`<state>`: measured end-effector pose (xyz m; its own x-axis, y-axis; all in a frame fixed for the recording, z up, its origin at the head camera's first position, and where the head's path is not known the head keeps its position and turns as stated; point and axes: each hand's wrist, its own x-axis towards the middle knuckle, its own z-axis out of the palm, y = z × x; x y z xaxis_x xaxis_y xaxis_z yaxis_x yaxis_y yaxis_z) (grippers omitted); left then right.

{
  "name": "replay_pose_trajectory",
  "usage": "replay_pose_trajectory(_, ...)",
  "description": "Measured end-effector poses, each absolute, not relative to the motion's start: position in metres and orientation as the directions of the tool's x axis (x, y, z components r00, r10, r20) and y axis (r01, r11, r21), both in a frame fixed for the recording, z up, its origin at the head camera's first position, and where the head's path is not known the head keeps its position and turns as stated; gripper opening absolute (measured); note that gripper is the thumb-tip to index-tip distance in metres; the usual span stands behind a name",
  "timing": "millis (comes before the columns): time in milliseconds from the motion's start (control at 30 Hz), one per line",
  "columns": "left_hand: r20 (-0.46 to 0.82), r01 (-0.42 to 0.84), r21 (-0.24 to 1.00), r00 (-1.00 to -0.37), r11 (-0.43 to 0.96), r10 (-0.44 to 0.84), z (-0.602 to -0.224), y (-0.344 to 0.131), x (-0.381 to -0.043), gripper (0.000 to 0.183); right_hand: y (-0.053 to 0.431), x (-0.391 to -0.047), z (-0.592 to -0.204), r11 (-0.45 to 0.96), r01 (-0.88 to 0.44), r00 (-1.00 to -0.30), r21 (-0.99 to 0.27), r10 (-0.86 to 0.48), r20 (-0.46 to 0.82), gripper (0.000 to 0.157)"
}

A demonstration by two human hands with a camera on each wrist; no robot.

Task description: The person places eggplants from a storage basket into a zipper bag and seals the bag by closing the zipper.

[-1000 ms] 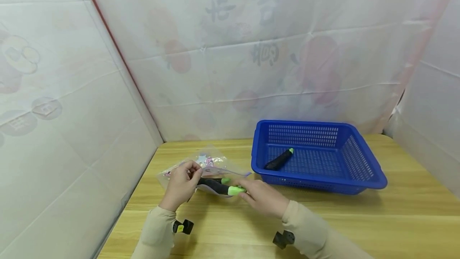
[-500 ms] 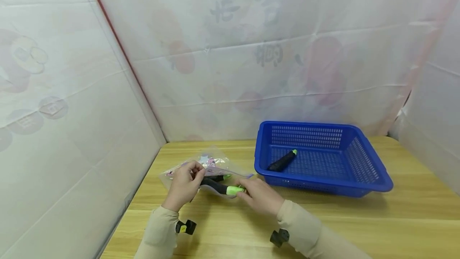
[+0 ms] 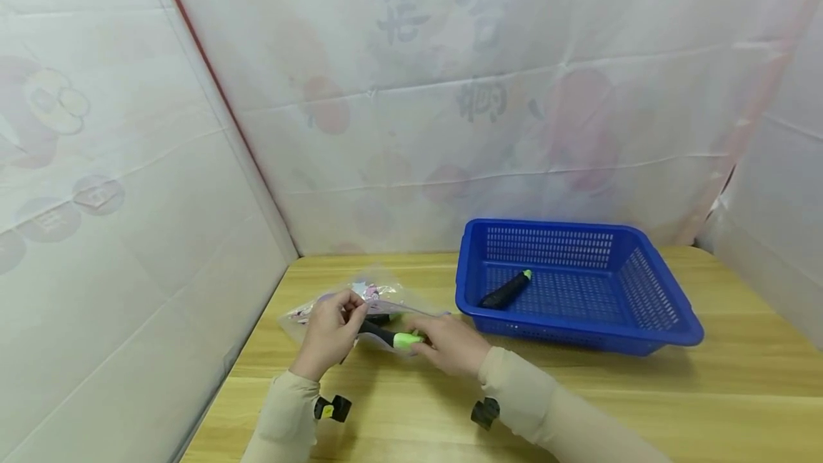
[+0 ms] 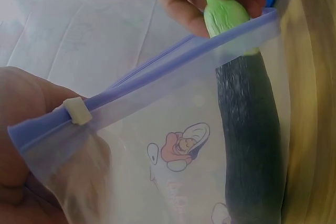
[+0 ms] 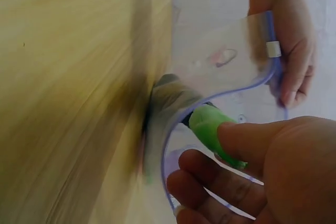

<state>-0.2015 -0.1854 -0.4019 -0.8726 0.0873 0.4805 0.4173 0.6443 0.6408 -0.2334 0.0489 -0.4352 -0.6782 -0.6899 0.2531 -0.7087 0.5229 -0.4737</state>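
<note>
My right hand pinches the green stem end of a long dark eggplant between thumb and fingers. Most of this eggplant lies inside a clear zip bag with a purple zip edge and cartoon prints; its green end sticks out of the open mouth. My left hand grips the other end of the bag's mouth, by the white slider. A second dark eggplant shows inside the bag, partly hidden by the hands and plastic.
A blue perforated basket stands at the right of the wooden table, with another eggplant in its left part. White printed sheets hang behind and at both sides.
My right hand has moved left, pushing the eggplant deeper into the bag. The left hand keeps its hold on the bag's edge. The head view has shifted slightly.
</note>
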Motion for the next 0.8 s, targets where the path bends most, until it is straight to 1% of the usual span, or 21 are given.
replay_pose_trajectory(133,0.477,0.424,0.646,-0.873,0.635,0.097,-0.402,-0.186,-0.202,0.013,0.044,-0.239,-0.436,0.517,-0.709,-0.668,-0.479,-0.71,0.222,0.01)
replay_pose_trajectory(267,0.467,0.42,0.654,-0.878,0.629,0.101,-0.403,-0.186,-0.202,0.013,0.039,-0.243,-0.438,0.522,-0.723,-0.658,-0.451,-0.72,0.22,0.009)
replay_pose_trajectory(500,0.47,0.42,0.655,-0.877,0.628,0.096,-0.403,-0.187,-0.201,0.013,0.029,-0.245,-0.441,0.536,-0.749,-0.646,-0.39,-0.722,0.247,0.019)
replay_pose_trajectory(700,0.47,0.424,0.656,-0.877,0.625,0.103,-0.402,-0.187,-0.201,0.015,0.025,-0.248,-0.447,0.533,-0.728,-0.661,-0.431,-0.713,0.236,0.028)
replay_pose_trajectory(800,0.477,0.434,0.649,-0.872,0.624,0.11,-0.401,-0.187,-0.201,0.015,0.022,-0.249,-0.45,0.547,-0.722,-0.671,-0.424,-0.702,0.239,0.029)
